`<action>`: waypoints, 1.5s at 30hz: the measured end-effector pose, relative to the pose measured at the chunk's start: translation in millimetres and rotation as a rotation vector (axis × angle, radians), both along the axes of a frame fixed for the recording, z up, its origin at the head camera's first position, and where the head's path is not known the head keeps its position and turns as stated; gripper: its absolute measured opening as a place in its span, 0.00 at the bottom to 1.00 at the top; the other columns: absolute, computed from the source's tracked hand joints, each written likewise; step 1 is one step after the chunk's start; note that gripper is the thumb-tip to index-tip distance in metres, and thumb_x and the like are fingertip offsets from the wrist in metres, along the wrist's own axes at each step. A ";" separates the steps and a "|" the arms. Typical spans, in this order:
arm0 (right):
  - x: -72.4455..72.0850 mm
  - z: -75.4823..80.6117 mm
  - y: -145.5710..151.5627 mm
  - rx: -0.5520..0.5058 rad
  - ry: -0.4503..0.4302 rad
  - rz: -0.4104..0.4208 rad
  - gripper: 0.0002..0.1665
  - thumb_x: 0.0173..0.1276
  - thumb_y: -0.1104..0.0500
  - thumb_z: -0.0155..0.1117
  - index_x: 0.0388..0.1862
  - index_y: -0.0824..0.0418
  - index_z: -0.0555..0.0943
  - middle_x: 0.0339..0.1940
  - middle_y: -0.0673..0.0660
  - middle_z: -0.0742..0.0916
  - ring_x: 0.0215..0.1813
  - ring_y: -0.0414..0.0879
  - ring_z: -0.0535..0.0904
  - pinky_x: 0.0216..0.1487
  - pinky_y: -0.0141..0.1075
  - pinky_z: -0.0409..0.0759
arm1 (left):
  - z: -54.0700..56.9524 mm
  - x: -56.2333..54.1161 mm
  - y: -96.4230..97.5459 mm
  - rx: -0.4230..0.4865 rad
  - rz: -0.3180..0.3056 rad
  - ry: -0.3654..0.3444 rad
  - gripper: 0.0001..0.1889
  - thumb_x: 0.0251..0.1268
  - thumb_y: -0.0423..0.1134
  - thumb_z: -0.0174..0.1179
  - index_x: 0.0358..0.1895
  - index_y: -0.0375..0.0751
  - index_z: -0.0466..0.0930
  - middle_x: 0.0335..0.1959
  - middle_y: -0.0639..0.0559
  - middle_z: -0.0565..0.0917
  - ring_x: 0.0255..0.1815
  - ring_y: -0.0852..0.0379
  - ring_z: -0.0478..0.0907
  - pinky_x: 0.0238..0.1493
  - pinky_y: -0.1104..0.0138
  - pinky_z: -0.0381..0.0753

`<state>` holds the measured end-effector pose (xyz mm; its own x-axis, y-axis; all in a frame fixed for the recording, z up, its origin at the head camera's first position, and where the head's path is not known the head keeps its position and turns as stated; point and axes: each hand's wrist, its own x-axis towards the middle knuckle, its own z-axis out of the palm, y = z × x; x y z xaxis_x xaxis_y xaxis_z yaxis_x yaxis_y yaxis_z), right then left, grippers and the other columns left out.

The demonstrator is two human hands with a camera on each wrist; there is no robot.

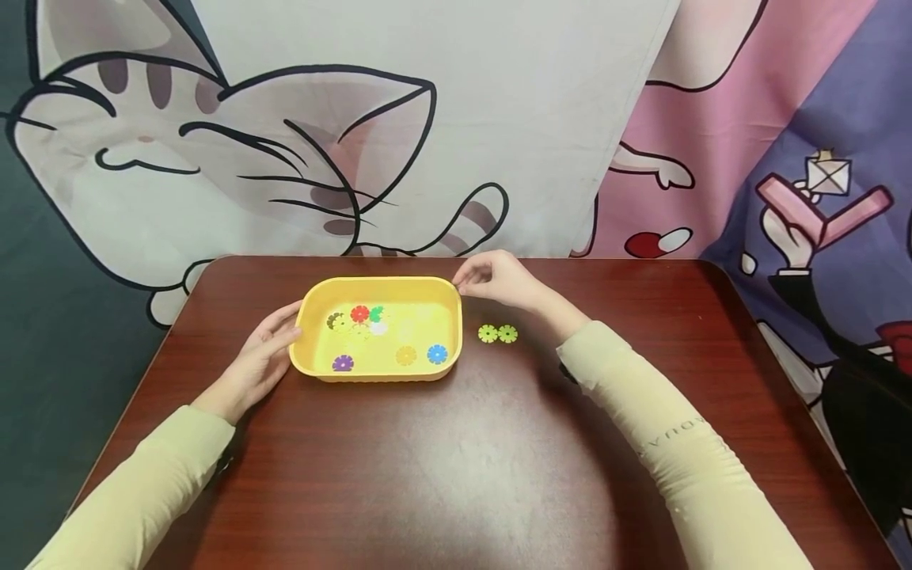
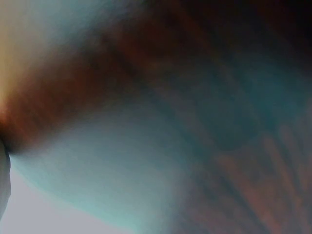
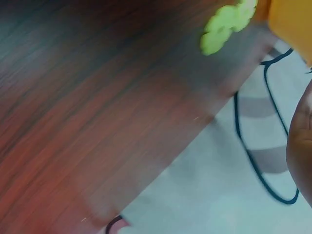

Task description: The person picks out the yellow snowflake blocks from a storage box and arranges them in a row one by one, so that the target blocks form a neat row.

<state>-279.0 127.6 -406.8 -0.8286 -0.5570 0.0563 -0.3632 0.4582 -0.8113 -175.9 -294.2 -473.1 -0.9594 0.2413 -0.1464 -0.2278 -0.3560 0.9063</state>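
A yellow plastic tray with raised walls stands between both hands at the far half of the table. Inside it lie several flower-shaped plastic pieces, among them a red one, a purple one, a blue one and an orange one. My left hand grips the tray's left end, thumb over the rim and fingers along the outer wall. At the back right corner, my right hand pinches the rim between thumb and fingertips. The left wrist view is mostly blurred.
Two joined light green flower pieces lie on the brown table just right of the tray. The table's back edge runs close behind the tray, against a hanging cloth with cartoon prints.
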 end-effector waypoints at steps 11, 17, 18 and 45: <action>3.6 1.0 -48.9 -0.009 -0.025 0.107 0.09 0.69 0.68 0.73 0.47 0.70 0.89 0.41 0.59 0.93 0.42 0.45 0.88 0.47 0.31 0.87 | 2.1 -0.2 1.0 -0.015 0.000 0.003 0.21 0.83 0.28 0.51 0.71 0.51 0.70 0.67 0.64 0.77 0.66 0.71 0.79 0.61 0.76 0.84; 3.0 -2.0 -66.4 0.051 -0.015 0.170 0.09 0.69 0.68 0.73 0.46 0.70 0.89 0.39 0.58 0.93 0.41 0.45 0.89 0.46 0.30 0.86 | 0.4 -0.7 1.3 -0.002 0.002 0.000 0.21 0.83 0.28 0.51 0.70 0.52 0.72 0.67 0.64 0.78 0.66 0.71 0.79 0.61 0.76 0.84; 2.5 -2.6 -68.5 0.061 -0.017 0.181 0.09 0.69 0.68 0.73 0.46 0.70 0.89 0.40 0.58 0.93 0.41 0.45 0.89 0.46 0.30 0.86 | 0.0 -0.9 1.2 0.003 0.003 -0.002 0.21 0.83 0.27 0.51 0.69 0.53 0.72 0.66 0.65 0.79 0.65 0.71 0.79 0.61 0.76 0.84; -2.4 -15.0 -103.3 0.376 -0.040 0.411 0.14 0.63 0.74 0.75 0.46 0.65 0.89 0.38 0.56 0.88 0.42 0.42 0.83 0.49 0.27 0.83 | -2.0 -2.2 0.6 -0.013 0.018 -0.005 0.21 0.83 0.27 0.51 0.69 0.53 0.72 0.66 0.64 0.79 0.65 0.71 0.79 0.62 0.76 0.83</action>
